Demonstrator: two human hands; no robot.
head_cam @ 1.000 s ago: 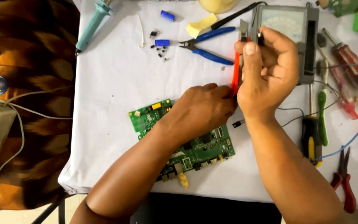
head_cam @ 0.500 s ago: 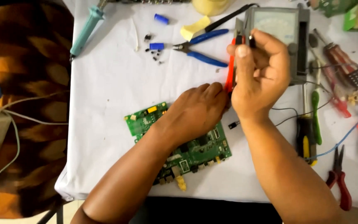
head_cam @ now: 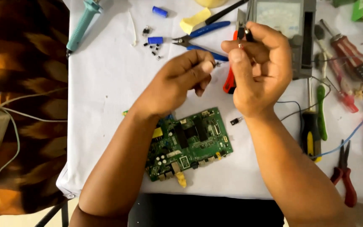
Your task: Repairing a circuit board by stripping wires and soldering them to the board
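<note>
— Nearest the camera, what lies on the white tabletop (head_cam: pixel 106 84)?

— One green circuit board (head_cam: pixel 190 145), flat and component side up, just below both forearms — placed, I'd judge, so its parts stay within reach. A single small black component (head_cam: pixel 235 121) lies apart from its right edge.

— And the hands above it?

— The left hand (head_cam: pixel 177 82) is raised off the cloth, its grip pinched shut on a tiny metal-legged part (head_cam: pixel 216 64) at the fingertips. The right hand (head_cam: pixel 259 67) is clenched around two probes, one red (head_cam: pixel 230 82) and one black (head_cam: pixel 245 33), tips held near that part — close enough, it seems, to touch its legs.

— Off to the right?

— One yellow-and-black screwdriver (head_cam: pixel 311 134), one green-handled tool (head_cam: pixel 321 111) and one pair of red-handled pliers (head_cam: pixel 344 174), laid side by side.

— Farther back?

— One grey analogue meter (head_cam: pixel 301 38) behind the right hand, one pair of blue-handled pliers (head_cam: pixel 200 35), two blue cylindrical capacitors (head_cam: pixel 159 11), a scatter of little black parts too small to count, and one teal-handled soldering iron (head_cam: pixel 82 27) at the far left.
</note>
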